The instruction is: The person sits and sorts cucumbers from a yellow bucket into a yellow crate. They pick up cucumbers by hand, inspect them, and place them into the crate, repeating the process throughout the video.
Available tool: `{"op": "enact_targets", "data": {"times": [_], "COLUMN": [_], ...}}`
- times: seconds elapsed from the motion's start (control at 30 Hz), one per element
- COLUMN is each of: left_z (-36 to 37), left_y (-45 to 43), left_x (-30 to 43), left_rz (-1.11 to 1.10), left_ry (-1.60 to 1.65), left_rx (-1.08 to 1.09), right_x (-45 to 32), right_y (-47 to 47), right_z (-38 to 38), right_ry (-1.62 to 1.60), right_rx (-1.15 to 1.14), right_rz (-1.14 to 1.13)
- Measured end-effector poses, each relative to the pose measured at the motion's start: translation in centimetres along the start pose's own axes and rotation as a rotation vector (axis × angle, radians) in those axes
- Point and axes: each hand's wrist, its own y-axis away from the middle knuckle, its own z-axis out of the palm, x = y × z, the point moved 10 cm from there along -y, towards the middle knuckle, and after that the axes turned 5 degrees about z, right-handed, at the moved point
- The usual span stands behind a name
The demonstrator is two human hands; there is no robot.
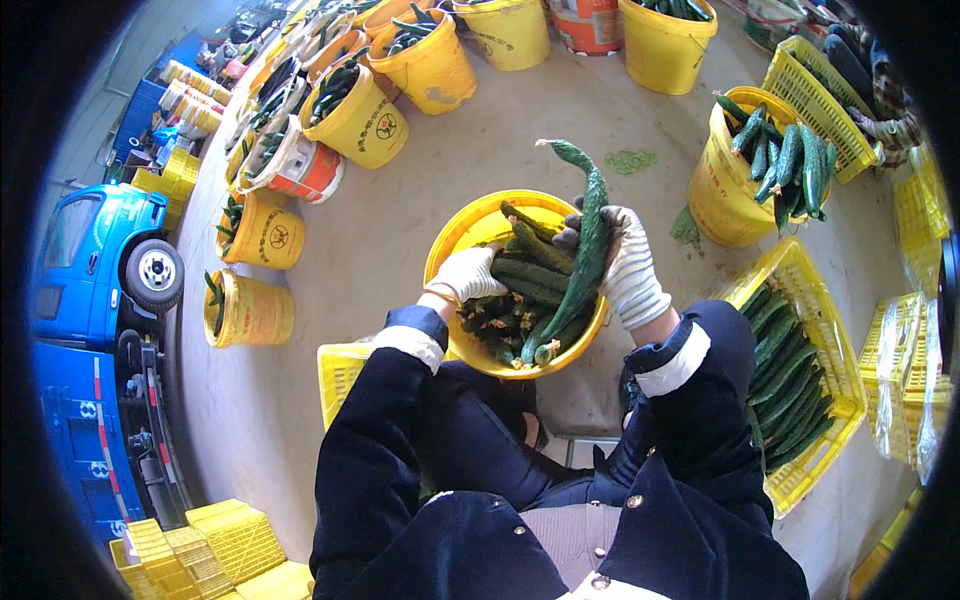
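A yellow plastic bucket (442,244) holding many dark green cucumbers (529,281) stands on the floor between my knees. My right hand (630,266), in a striped knit glove with dark fingers, grips a long curved cucumber (589,232) above the bucket's right side; the cucumber's upper tip bends left. My left hand (469,276), in a light glove, lies at the bucket's left inside, its fingers against the cucumbers; whether it grasps one is hidden. To my right a yellow slatted crate (844,360) holds cucumbers (784,367) laid side by side.
Heaped cucumbers fill a yellow bucket (724,187) at upper right, near another person's gloved hand (889,127) and a yellow crate (817,97). More buckets (367,127) curve along the upper left. A blue truck (90,300) stands left; stacked yellow crates (236,540) are lower left.
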Motion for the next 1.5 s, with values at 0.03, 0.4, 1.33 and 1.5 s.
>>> {"op": "enact_targets", "data": {"times": [0.03,0.4,1.33,1.5], "left_z": [0.0,-8.3,-8.4,-9.7], "left_y": [0.1,6.1,35.1,19.9], "left_x": [0.4,0.6,-9.4,-1.0], "left_rz": [-0.014,-0.084,-0.354,0.016], "left_ry": [-0.006,-0.003,0.905,0.805], "left_rx": [-0.015,0.370,1.015,0.666], "right_x": [-0.1,-0.9,13.6,3.4], "right_y": [0.3,-0.2,-3.3,-1.1], "right_z": [-0.1,-3.2,4.8,13.9], "right_ry": [0.026,-0.008,2.489,1.842], "right_rx": [0.031,0.237,-0.540,-0.253], "right_rz": [-0.019,-0.113,-0.548,-0.826]}}
